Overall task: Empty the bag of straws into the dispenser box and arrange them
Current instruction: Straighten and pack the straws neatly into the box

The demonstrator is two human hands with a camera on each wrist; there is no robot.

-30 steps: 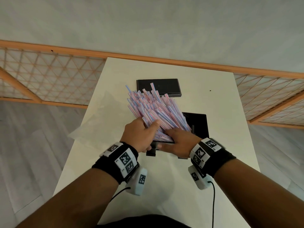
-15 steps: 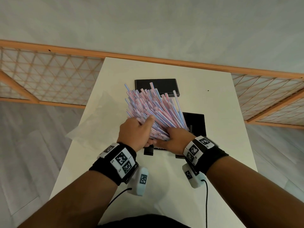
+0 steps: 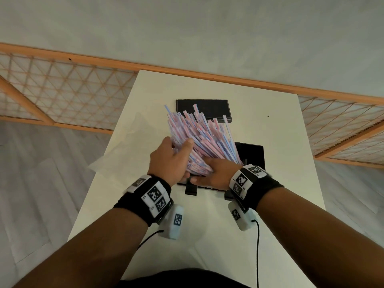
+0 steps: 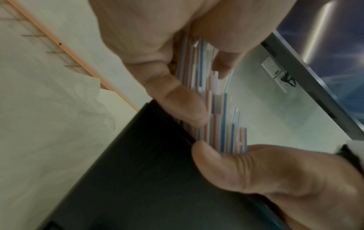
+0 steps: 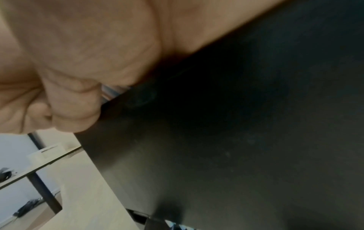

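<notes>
We clamped both our left hand (image 3: 169, 161) and right hand (image 3: 212, 173) round the pink-and-blue striped plastic straws (image 3: 199, 140); bundle's long axis fanned away from us above the black rectangular dispenser box (image 3: 252, 154).

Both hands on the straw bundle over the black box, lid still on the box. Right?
Not the lid. The head view shows the lid lying flat on the table, beyond the box. Left hand and right hand do hold the straws.
</notes>
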